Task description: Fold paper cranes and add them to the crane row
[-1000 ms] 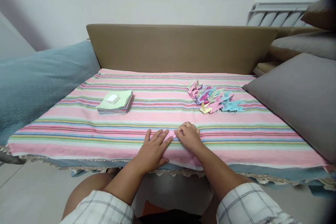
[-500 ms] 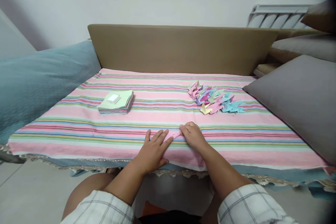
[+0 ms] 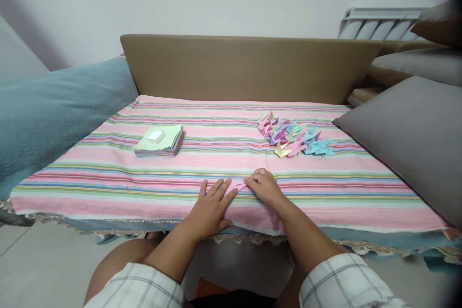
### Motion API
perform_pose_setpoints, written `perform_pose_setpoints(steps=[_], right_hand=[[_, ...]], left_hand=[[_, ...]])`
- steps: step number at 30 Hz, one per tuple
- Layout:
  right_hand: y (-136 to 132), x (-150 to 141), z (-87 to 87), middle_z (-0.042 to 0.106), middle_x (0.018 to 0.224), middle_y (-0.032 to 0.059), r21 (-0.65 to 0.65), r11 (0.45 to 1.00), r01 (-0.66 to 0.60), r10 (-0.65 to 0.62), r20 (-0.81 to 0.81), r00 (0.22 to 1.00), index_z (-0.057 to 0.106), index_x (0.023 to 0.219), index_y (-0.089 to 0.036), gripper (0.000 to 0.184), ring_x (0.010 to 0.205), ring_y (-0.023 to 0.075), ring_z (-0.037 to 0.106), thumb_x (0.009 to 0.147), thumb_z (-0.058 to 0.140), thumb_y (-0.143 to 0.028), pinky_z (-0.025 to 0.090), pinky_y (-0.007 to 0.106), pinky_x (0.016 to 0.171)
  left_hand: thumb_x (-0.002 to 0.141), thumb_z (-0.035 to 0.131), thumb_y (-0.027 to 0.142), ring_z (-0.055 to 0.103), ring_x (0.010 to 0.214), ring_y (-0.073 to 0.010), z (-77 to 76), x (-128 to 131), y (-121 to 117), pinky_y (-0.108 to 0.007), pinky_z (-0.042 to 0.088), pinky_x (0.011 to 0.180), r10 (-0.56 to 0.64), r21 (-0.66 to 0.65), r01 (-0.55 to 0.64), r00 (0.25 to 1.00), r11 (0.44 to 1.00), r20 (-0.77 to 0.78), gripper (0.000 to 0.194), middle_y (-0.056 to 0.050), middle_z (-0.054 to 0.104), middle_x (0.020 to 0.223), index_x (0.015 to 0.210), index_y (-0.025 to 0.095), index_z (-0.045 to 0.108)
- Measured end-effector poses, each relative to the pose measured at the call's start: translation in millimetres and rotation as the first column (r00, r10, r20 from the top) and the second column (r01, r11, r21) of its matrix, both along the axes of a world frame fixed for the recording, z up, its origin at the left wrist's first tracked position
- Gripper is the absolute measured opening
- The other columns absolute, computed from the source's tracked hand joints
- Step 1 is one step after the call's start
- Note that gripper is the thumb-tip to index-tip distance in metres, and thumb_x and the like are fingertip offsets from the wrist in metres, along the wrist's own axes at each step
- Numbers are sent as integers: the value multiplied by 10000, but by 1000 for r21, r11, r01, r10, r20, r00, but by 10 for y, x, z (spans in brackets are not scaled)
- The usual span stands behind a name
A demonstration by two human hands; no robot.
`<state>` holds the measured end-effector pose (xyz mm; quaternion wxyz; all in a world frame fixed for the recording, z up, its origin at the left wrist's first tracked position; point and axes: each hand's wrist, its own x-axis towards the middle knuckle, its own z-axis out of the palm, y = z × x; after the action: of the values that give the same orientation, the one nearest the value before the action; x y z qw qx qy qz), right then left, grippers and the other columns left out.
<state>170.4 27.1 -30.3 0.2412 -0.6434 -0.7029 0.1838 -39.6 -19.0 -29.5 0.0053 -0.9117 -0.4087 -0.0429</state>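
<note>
A small folded piece of pink origami paper (image 3: 234,186) lies on the striped cloth (image 3: 144,202), mostly covered by my hands. My left hand (image 3: 212,204) rests flat with its fingers spread, pressing the paper's left part down. Closed in a pinch, my right hand (image 3: 264,186) holds the paper's right tip between thumb and bent fingers. Farther right lies a cluster of folded paper cranes (image 3: 294,137) in pink, purple, green, yellow and blue. To the far left sits a stack of square paper (image 3: 162,142), light green on top.
A small white block (image 3: 156,136) sits on the paper stack. Behind the cloth stands a brown backrest (image 3: 249,67). A grey cushion (image 3: 407,139) leans at the right, and a blue-covered armrest (image 3: 72,106) borders the left. The seat's front edge has lace trim (image 3: 249,239).
My right hand has shifted slightly left, its fingers curling more over the paper's tip. My left hand stays in place.
</note>
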Motion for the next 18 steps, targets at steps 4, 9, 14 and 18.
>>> perform_pose_setpoints(steps=[4, 9, 14, 18], right_hand=[[-26, -39, 6, 561, 868, 31, 12, 999, 40, -40, 24, 999, 621, 581, -194, 359, 831, 158, 483, 843, 488, -400, 339, 275, 731], [-42, -58, -13, 561, 917, 35, 9, 998, 55, -56, 38, 998, 609, 606, -191, 340, 878, 175, 471, 845, 488, -402, 311, 294, 749], [-65, -81, -11, 559, 968, 34, 2, 998, 60, -60, 86, 995, 611, 672, -197, 300, 916, 187, 466, 858, 488, -398, 297, 307, 755], [-91, -109, -1, 562, 978, 40, 21, 999, 45, -48, 154, 987, 619, 728, -203, 274, 927, 196, 463, 871, 482, -392, 299, 314, 752]], left_hand=[[718, 641, 461, 174, 1366, -311, 2, 11, -6, -602, 78, 1068, 7, 22, -6, 1000, 1000, -19, 840, -98, 181, 1513, 1416, 280, 209], [727, 633, 461, 211, 1350, -312, 39, 41, -18, -613, 46, 1069, 14, 49, -12, 999, 999, -38, 802, -88, 239, 1497, 1404, 272, 246], [727, 639, 457, 261, 1330, -315, 71, 54, -16, -649, 12, 1057, 10, 57, -9, 1000, 998, -28, 775, -78, 280, 1482, 1389, 281, 277], [733, 634, 448, 294, 1314, -326, 77, 83, -21, -663, -3, 1054, 21, 86, -19, 1000, 996, -20, 724, -80, 322, 1462, 1367, 284, 326]])
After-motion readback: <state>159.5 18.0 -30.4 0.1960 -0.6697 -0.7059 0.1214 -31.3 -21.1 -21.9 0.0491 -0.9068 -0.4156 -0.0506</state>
